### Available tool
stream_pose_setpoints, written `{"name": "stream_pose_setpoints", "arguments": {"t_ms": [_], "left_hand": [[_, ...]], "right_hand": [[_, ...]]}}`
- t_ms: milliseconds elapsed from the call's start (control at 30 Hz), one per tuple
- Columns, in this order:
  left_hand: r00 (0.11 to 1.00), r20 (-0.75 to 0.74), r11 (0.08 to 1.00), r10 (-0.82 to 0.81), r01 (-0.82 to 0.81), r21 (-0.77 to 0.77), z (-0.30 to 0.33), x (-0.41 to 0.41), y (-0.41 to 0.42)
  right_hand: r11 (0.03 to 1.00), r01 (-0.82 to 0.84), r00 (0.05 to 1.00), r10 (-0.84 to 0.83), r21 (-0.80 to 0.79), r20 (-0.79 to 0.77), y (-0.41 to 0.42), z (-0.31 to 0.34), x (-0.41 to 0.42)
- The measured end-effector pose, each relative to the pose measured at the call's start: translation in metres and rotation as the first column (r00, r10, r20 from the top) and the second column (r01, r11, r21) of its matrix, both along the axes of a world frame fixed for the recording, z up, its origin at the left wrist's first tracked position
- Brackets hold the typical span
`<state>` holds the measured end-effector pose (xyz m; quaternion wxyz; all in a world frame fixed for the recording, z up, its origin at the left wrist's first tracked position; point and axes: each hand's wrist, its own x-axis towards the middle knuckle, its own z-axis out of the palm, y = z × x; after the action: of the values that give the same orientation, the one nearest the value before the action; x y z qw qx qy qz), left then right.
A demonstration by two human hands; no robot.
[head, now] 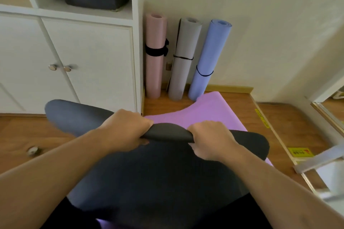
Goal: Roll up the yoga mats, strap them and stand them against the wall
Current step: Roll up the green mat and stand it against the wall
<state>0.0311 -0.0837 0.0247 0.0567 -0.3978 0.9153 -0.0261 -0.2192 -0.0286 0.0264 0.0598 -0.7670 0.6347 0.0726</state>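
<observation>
Two mats remain unrolled on the floor: the dark mat (167,173) lies over the purple mat (214,111), its far edge only just turned into a first curl. Three are judged finished: the pink mat (153,72), grey mat (183,72) and blue mat (207,65) stand strapped against the wall (260,24). The left hand (126,128) and right hand (210,139) both grip that curled edge, fingers wrapped round it.

We see a matt, finely textured dark mat (167,176) at centre, glossy wooden floor (290,117) at right, and smooth white cabinet doors (89,65) with shiny metal knobs (67,68) at left.
</observation>
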Motion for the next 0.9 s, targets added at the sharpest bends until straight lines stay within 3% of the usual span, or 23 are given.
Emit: {"name": "stream_pose_setpoints", "arguments": {"t_ms": [200,567,767,800,833,867,900], "left_hand": [[0.995,-0.098,0.994,0.036,-0.046,-0.104,-0.013,0.005,-0.008],[0.927,-0.369,0.971,0.07,-0.148,-0.189,-0.026,-0.001,-0.008],[0.789,-0.612,0.929,0.04,-0.255,-0.268,-0.002,-0.016,0.012],[0.743,-0.656,0.946,0.131,-0.293,-0.143,0.004,-0.021,0.02],[0.654,-0.671,0.928,0.351,-0.338,0.156,0.008,-0.026,0.026],[0.484,-0.591,0.759,0.646,-0.319,0.568,0.014,-0.033,0.028],[0.3,-0.389,0.457,0.871,-0.206,0.865,0.013,-0.037,0.026]], "right_hand": [[0.981,-0.033,0.999,0.031,-0.194,-0.014,-0.006,-0.007,0.001],[0.982,0.055,0.996,-0.041,-0.182,0.081,-0.002,-0.008,-0.003],[0.947,0.224,0.971,-0.199,-0.228,0.13,-0.004,-0.007,-0.001],[0.938,0.244,0.969,-0.222,-0.248,0.111,-0.003,-0.005,-0.001],[0.94,0.228,0.973,-0.212,-0.253,0.091,0.0,-0.003,0.003],[0.954,0.174,0.984,-0.164,-0.243,0.064,0.005,-0.002,0.01],[0.972,0.091,0.996,-0.084,-0.215,0.038,0.012,-0.003,0.019]]}}
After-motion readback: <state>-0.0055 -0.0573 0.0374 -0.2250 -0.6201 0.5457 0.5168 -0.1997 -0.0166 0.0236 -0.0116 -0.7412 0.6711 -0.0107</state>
